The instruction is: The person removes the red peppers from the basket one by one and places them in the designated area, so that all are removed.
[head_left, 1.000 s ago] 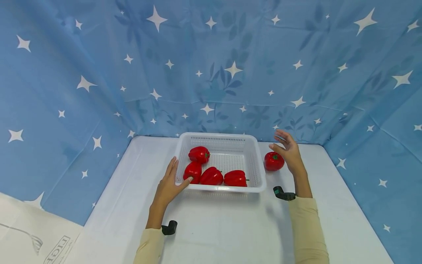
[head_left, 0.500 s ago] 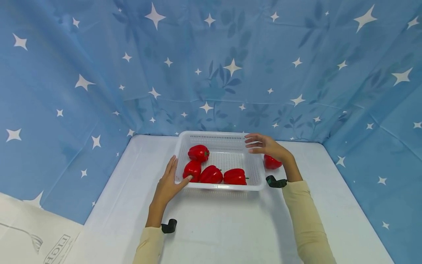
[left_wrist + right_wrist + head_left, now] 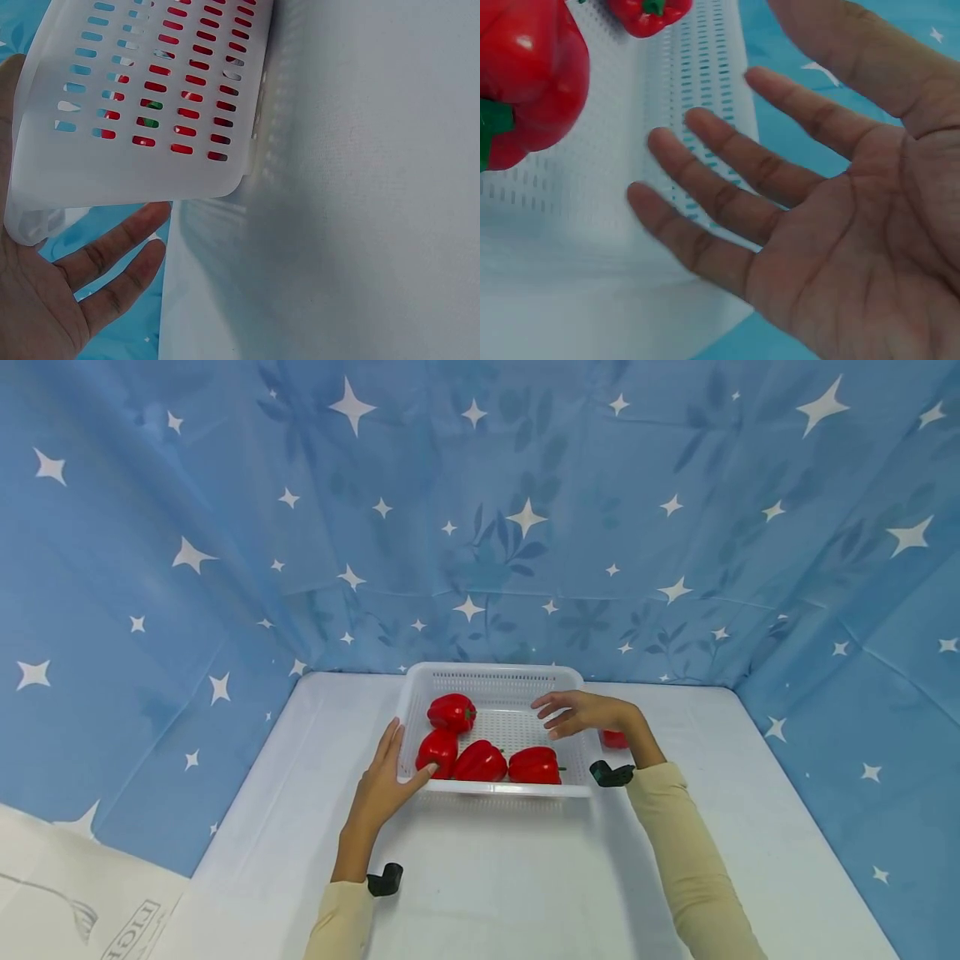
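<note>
Head view: a white basket (image 3: 487, 788) rests on the desk (image 3: 495, 877) with four red bell peppers inside: one rear-left (image 3: 451, 713), one front-left (image 3: 437, 753), one front-centre (image 3: 482, 762) and one front-right (image 3: 534, 767). A fifth pepper (image 3: 615, 740) lies on the desk just beside the basket's right wall, mostly hidden by the right forearm.

The left hand (image 3: 381, 785) is at the basket's near-left corner, thumb over the rim; its fingers, straight and apart, extend along the outside of the wall. The right hand (image 3: 588, 711) is above the basket's right part, fingers spread and holding nothing.

Handling (judged): treat each pepper as light, firm and somewhat slippery owing to its glossy skin. Take hold around the widest part, thumb opposing fingers; avoid pulling by the stem. Treat the basket as light and slightly flexible; hold it by the rim.

Materials: the basket appears to be moulded plastic, with rows of rounded slots in its walls, a smooth rim and rounded corners. The peppers are lobed and blocky, with green stems. A white cover with a matt finish dresses the desk.
</note>
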Available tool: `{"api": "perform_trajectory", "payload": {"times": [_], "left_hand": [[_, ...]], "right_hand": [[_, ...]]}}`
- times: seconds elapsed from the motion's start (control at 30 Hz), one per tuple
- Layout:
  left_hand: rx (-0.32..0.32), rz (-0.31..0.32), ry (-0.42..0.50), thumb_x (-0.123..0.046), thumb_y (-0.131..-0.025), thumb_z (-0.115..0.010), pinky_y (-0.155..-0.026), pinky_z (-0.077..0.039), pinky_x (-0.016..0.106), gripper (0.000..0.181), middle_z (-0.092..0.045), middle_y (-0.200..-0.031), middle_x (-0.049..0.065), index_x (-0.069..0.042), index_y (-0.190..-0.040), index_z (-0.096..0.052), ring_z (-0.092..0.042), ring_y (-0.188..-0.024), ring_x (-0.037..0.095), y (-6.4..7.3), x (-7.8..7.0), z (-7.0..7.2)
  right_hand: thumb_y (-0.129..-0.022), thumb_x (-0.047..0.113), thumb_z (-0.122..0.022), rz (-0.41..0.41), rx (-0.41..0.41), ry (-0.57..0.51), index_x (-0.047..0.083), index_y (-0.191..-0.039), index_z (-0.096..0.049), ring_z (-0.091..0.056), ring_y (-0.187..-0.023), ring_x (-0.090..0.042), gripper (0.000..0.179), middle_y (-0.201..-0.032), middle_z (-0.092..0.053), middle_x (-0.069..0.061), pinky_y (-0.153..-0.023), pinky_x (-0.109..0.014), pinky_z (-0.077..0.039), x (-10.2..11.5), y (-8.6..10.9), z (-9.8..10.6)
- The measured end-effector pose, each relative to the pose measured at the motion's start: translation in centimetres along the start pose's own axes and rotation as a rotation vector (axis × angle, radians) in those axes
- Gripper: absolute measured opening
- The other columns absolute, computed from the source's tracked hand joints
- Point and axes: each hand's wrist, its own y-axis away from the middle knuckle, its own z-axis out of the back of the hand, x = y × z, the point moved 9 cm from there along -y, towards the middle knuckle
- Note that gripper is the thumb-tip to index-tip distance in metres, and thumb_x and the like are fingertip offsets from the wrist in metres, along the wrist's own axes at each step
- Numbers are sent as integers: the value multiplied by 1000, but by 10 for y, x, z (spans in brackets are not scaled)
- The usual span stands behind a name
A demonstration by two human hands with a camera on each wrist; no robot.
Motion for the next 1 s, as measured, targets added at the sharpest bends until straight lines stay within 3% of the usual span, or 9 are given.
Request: {"api": "perform_trajectory", "payload": {"times": [0.37,0.73,1.0], "left_hand": [[6,5,0,-61,-79,-69,-91,-51,59,100,-12,-165,-9,-27,-157,-17,-37,-143,34,-1,2,-1],[0,0,1,-63,-79,-68,-89,-53,59,100,-14,-165,-8,-26,-157,-18,-42,-140,35,-1,2,0],[-3,-1,9,-65,-78,-67,-88,-54,58,100,-15,-164,-8,-27,-157,-18,-46,-137,35,-2,2,0]], "right_hand": [[-79,23,-77,-229,145,54,9,-146,-40,-52,-126,-30,78,-148,-43,-19,-102,-57,-49,-16,-14,-22],[-74,23,-81,-352,204,59,12,-143,-45,-52,-124,-28,79,-143,-47,-13,-97,-55,-53,-24,-22,-30],[-68,21,-87,-442,222,46,17,-140,-48,-55,-120,-27,82,-138,-51,-9,-85,-49,-60,-36,-31,-38]]}}
